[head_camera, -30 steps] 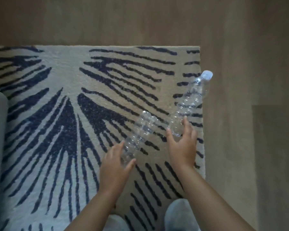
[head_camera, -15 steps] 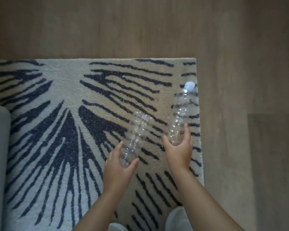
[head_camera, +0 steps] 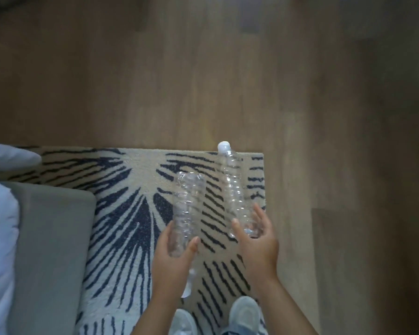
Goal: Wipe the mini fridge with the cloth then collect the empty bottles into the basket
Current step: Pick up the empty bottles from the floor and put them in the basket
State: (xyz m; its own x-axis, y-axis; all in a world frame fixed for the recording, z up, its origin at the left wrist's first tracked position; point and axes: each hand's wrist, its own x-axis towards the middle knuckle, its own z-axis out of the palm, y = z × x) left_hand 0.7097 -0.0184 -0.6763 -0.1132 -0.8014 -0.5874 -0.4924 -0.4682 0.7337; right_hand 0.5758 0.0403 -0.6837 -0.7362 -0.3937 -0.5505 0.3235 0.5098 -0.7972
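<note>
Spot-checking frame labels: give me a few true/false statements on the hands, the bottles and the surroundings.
1. The left hand and the right hand each grip a clear bottle: the left bottle and the right bottle. True.
2. The right bottle's white cap points toward the person. False: it points away, at the far edge of the rug.
3. A basket stands on the rug. False: no basket is in view.
4. A grey seat is at the person's left. True.
</note>
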